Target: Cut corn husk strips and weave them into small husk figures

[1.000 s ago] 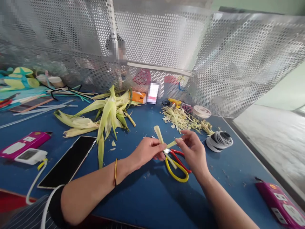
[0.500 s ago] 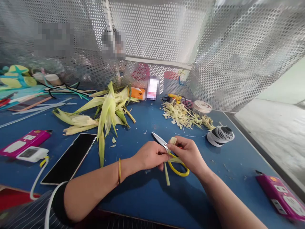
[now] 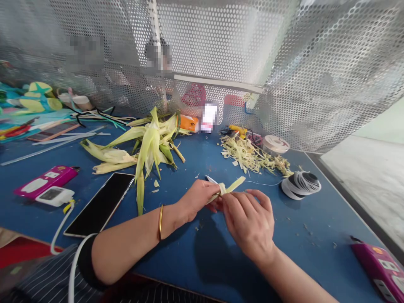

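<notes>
My left hand [image 3: 199, 198] pinches a pale green corn husk strip [image 3: 236, 184] that is folded over at its fingertips. Against the fold, my right hand [image 3: 249, 219] has its fingers closed on the same strip, back of the hand up. One end of the strip points up and to the right, past the right fingers. Just beyond the left fingers shows the blade tip of a pair of scissors [image 3: 211, 179]; its handles are hidden by the hands, and I cannot tell whether it is held or lying down.
Corn husks [image 3: 151, 141] lie ahead to the left, a pile of husk shreds [image 3: 241, 153] ahead to the right. A thread spool [image 3: 301, 185] stands right. A black-screened phone [image 3: 101, 204] and purple power strips [image 3: 47, 181] lie on the blue table. Perforated sheeting [image 3: 214, 42] rises behind.
My right hand has turned over and closed on the husk strip. The scissors' yellow handle has gone out of sight. The strip's free end now points up right instead of hanging down.
</notes>
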Available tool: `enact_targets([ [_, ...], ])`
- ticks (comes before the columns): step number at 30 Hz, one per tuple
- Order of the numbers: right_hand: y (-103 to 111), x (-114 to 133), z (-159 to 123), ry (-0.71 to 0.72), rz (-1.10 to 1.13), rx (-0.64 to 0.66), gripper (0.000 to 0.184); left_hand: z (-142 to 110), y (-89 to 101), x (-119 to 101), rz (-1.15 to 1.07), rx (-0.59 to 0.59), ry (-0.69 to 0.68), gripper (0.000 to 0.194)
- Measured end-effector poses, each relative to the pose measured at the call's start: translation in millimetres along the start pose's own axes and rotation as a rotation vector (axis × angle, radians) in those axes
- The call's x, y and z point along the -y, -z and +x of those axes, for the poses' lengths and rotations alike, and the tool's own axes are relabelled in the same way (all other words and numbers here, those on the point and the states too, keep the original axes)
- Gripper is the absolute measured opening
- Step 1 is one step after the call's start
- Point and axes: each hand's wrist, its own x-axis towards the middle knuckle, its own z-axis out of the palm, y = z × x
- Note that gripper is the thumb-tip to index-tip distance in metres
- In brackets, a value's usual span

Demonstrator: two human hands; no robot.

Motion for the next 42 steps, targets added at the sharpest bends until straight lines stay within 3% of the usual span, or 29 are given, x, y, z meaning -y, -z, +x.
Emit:
enact_targets([
  [11,-8.3,-5.0,-2.6,-0.009,-0.032,-0.018,0.014,-0.9,-0.1,-2.4,-0.283,0.079,0.027,0.02],
  [24,-15.4,-2.3,-7.6,0.108,-0.1,-0.034,0.021,-2.7,-0.9,-0.2,-0.243,-0.001,-0.088,0.027],
  [28,-17.0,1.3,-7.0,0.245,-0.087,-0.004,0.025,-1.1,-0.7,5.6,-0.259,0.02,-0.094,0.028],
  [30,-17.1,1.9,-6.9,0.246,-0.052,0.013,0.024,-0.6,-1.2,7.6,-0.255,0.035,-0.095,0.027],
  [33,-15.4,0.2,-5.3,0.072,0.089,-0.006,0.017,-0.3,-2.0,7.0,-0.228,0.037,-0.093,0.025],
  [37,-12.2,-7.3,0.5,-0.336,0.351,-0.057,0.012,-1.0,-1.7,2.0,-0.207,0.042,-0.047,0.028],
  [42,-12.5,-15.8,5.0,-0.807,0.776,0.082,0.019,-2.9,-0.1,-2.9,-0.159,0.028,-0.02,0.025],
])
